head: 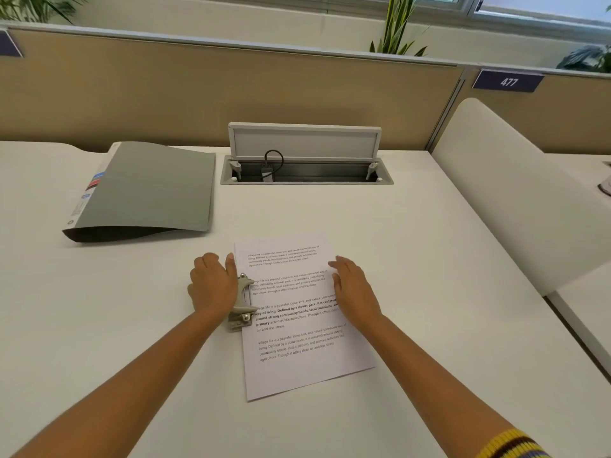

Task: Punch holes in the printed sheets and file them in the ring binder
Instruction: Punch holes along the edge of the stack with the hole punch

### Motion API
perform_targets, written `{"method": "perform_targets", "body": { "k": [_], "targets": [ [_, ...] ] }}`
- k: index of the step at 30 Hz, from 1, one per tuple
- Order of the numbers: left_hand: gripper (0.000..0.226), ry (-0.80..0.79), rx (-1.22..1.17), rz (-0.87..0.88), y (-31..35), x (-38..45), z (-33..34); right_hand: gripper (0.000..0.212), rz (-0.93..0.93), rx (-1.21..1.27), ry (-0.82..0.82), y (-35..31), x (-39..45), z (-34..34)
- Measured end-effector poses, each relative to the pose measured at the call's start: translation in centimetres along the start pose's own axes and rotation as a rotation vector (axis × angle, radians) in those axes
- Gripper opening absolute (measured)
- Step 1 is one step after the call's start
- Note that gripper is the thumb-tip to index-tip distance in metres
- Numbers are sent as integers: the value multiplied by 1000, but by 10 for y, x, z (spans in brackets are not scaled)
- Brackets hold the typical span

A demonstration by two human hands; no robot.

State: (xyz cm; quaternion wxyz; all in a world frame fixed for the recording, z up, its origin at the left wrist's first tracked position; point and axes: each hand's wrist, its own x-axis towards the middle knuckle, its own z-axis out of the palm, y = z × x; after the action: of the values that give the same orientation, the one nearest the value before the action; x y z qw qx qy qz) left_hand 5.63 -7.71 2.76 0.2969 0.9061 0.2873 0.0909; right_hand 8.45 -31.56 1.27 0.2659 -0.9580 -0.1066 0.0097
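Observation:
The printed sheets point(297, 328) lie on the white desk point(132, 325) in front of me, slightly turned. Their left edge sits inside a grey hole punch point(243, 304). My left hand point(211, 285) rests on top of the punch, palm down over its lever. My right hand point(355, 287) lies flat on the right side of the sheets, fingers spread. The grey ring binder point(145, 190) lies closed at the back left of the desk, its labelled spine toward the left, apart from both hands.
An open cable hatch point(305, 160) with a raised lid and a black cable is set into the desk behind the sheets. A beige partition wall point(198, 94) runs along the back. A white curved divider point(515, 193) bounds the desk on the right.

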Motion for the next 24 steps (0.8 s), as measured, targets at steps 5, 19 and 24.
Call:
{"method": "perform_targets", "body": {
  "k": [5, 19, 24],
  "targets": [
    [44, -84, 106, 88, -6, 7, 9, 84, -62, -41, -107, -1, 5, 18],
    [41, -12, 112, 109, -21, 8, 24, 102, -50, -131, -120, 1, 2, 36],
    [42, 20, 179, 100, -28, 7, 29, 96, -51, -135, -115, 2, 3, 38]
  ]
}}
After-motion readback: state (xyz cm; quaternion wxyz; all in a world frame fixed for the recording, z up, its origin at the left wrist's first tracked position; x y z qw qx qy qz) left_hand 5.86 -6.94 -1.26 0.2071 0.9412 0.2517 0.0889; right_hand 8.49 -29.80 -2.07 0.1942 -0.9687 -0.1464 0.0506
